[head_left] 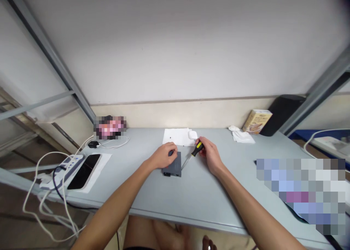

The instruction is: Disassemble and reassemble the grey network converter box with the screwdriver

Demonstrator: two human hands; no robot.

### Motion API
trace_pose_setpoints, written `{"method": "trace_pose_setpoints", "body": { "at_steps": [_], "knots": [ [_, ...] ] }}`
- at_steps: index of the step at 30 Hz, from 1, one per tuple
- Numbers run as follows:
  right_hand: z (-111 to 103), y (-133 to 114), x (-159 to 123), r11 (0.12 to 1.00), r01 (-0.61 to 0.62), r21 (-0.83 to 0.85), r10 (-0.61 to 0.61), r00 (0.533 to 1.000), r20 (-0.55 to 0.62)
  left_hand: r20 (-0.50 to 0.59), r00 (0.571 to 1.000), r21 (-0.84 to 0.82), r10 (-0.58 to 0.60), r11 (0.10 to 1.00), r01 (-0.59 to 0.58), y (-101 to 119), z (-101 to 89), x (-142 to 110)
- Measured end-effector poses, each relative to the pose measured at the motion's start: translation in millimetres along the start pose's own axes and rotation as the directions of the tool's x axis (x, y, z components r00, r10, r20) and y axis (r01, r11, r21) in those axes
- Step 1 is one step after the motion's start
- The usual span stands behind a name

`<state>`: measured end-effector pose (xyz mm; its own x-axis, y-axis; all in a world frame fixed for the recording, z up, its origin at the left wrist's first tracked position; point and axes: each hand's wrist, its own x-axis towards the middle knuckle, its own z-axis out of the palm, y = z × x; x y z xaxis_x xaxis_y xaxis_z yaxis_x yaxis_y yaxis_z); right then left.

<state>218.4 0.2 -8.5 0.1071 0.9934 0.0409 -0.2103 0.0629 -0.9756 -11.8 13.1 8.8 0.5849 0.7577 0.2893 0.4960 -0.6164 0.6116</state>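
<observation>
A small dark grey box-shaped device [173,166] lies on the pale grey table [197,191], ports facing me. My left hand [164,155] rests on its far left top, fingers curled over it, holding it down. My right hand [210,153] grips a screwdriver [197,149] with a yellow and black handle; its shaft slants down left to the device's right edge. Just behind lie a white sheet of paper [176,136] and a small white object [193,134].
At the left are a white power strip [67,166] with looping cables, a black phone [84,170] on paper and a black plug [93,144]. At the back right sit crumpled tissue [242,135], a yellow carton [257,121] and a black cylinder [283,113]. Metal frame posts flank both sides.
</observation>
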Motion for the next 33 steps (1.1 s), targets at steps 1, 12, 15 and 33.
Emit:
{"method": "trace_pose_setpoints", "body": {
  "at_steps": [1, 12, 15, 33],
  "knots": [
    [0.0, 0.0, 0.0, 1.0, 0.0, 0.003, 0.0, 1.0, 0.0, 0.0, 1.0, 0.002, 0.0, 1.0, 0.0, 0.1, 0.0, 0.2],
    [0.8, -1.7, -0.7, 0.999, 0.021, 0.028, -0.021, 1.0, -0.001, 0.004, 1.0, 0.005, -0.003, 1.0, 0.003, -4.0, 1.9, 0.6],
    [0.5, -2.0, -0.7, 0.999, 0.037, 0.014, -0.037, 0.999, 0.0, 0.003, 1.0, 0.007, -0.012, 1.0, 0.012, -2.6, 1.4, 0.8],
    [3.6, -5.5, -5.4, 0.997, 0.04, -0.07, -0.037, 0.999, 0.036, 0.012, 1.0, -0.003, -0.028, 1.0, 0.028, 0.4, 0.7, 0.9]
  ]
}}
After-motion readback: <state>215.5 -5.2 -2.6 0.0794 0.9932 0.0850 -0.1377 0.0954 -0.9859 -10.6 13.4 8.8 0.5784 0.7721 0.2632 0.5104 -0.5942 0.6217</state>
